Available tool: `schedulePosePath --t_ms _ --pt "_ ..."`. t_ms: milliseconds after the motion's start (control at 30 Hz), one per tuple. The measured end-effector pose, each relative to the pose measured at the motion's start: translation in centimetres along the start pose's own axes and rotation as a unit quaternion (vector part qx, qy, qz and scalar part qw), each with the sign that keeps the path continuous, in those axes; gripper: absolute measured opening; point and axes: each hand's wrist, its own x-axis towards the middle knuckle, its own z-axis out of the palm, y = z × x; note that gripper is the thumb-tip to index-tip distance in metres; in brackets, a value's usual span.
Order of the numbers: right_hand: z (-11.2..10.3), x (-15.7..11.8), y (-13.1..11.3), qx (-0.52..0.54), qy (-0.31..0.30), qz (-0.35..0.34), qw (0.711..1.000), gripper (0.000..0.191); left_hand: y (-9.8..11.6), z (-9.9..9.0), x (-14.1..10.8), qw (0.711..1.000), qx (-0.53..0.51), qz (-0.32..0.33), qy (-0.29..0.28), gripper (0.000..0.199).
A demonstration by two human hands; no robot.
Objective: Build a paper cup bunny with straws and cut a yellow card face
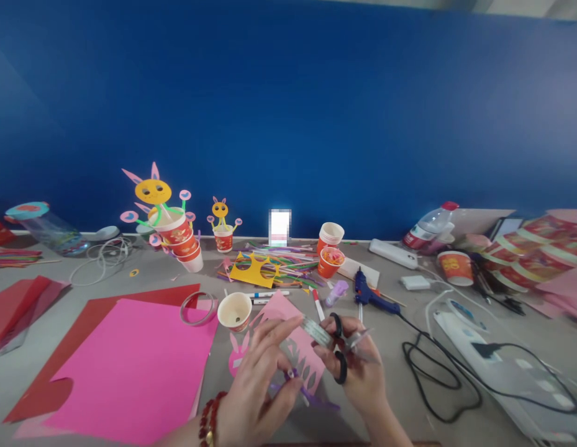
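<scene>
Grey table [400,403]. Pink paper [284,305] with cut-outs, beneath both hands. Left hand [255,385] pinching, one finger extended; right hand [360,375] curled round scissors [358,339], blades pointing rightward. Pale strip [317,332] between right hand and left fingertip. Purple strip [323,403] in left thumb-and-finger pinch, end trailing right.

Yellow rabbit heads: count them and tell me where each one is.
2: the large head above the stacked cups on the left, and the small head above a cup farther right. Others may be hidden.
</scene>
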Motion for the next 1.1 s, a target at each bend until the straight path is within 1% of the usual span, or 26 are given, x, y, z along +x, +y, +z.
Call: schedulePosePath --t_ms 100,200,333,433,500,600,667,733,800,967,1033,1100 --pt "0.0 -0.3 0.1 -0.056 -0.003 -0.035 0.998 0.022 -0.1 -0.1 0.1 1.0 -0.012 0.0 -0.013 0.024" --pt "-0.2 -0.6 0.5 -0.107 -0.019 -0.08 0.991 0.022 -0.1 -0.2 0.3 1.0 -0.011 0.004 -0.023 0.024" --pt "-0.6 -0.8 0.9 -0.159 -0.038 -0.134 0.977 0.025 0.1 -0.2 0.4 0.999 0.019 0.013 -0.034 0.025" --pt "-0.8 -0.8 1.1 -0.193 -0.048 -0.153 0.968 0.025 0.3 -0.2 0.7 0.998 0.048 0.023 -0.03 0.025" --pt "-0.8 -0.8 1.2 -0.196 -0.047 -0.149 0.968 0.025 0.4 -0.4 0.8 0.998 0.055 0.025 -0.029 0.023" --pt "-0.5 -0.7 1.1 -0.147 -0.026 -0.115 0.982 0.024 0.6 -0.4 0.8 0.998 0.043 0.019 -0.029 0.021" --pt "-0.1 -0.5 0.7 -0.092 -0.003 -0.074 0.993 0.02 0.6 -0.4 0.7 1.0 0.003 0.002 -0.014 0.021" --pt "0.2 -0.2 0.3 -0.043 0.012 -0.037 0.998 0.019 0.5 -0.2 0.5 0.998 -0.057 -0.023 0.013 0.019" --pt "0.4 -0.1 0.0 -0.014 0.017 -0.021 1.0 0.02 0.4 0.0 0.3 0.993 -0.111 -0.04 0.03 0.017" --pt "0.3 -0.4 0.0 -0.033 0.02 -0.036 0.999 0.02 0.0 0.5 -0.2 0.981 -0.179 -0.051 0.048 0.011" --pt "0.2 -0.6 0.4 -0.052 0.013 -0.043 0.998 0.021 0.0 0.5 -0.3 0.982 -0.175 -0.053 0.051 0.012" --pt "0.0 -0.9 0.8 -0.077 0.008 -0.058 0.995 0.022 0.1 0.3 -0.2 0.986 -0.153 -0.045 0.042 0.015"
